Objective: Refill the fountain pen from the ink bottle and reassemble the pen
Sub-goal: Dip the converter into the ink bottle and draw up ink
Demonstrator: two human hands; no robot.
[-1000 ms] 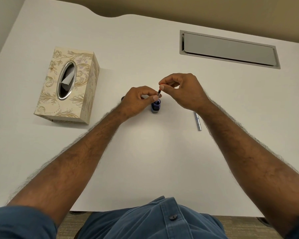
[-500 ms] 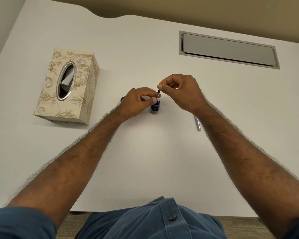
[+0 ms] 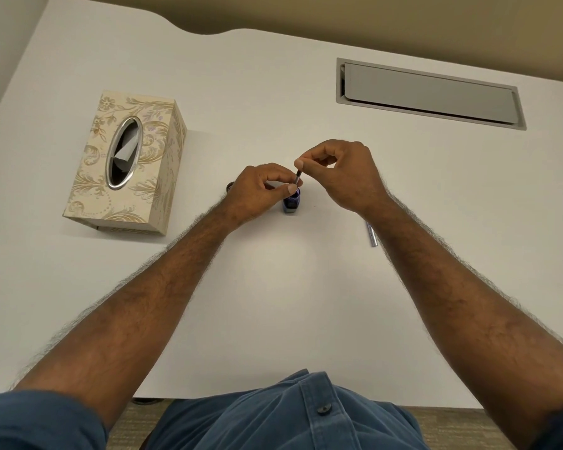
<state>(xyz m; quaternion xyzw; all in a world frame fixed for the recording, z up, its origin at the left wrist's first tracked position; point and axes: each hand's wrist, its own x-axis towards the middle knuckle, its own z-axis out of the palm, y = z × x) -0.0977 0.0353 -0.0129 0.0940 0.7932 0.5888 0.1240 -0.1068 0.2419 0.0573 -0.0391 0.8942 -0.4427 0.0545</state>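
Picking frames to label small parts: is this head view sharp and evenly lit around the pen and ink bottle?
Head view: even, soft light, only faint shadows beside the tissue box; wide-angle bending curves the table edges; the pen section and ink bottle are tiny and partly hidden by fingers.

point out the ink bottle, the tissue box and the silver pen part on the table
ink bottle (image 3: 292, 203): head view, blue glass body
tissue box (image 3: 163, 115): head view, top face
silver pen part (image 3: 372, 236): head view, mid-barrel
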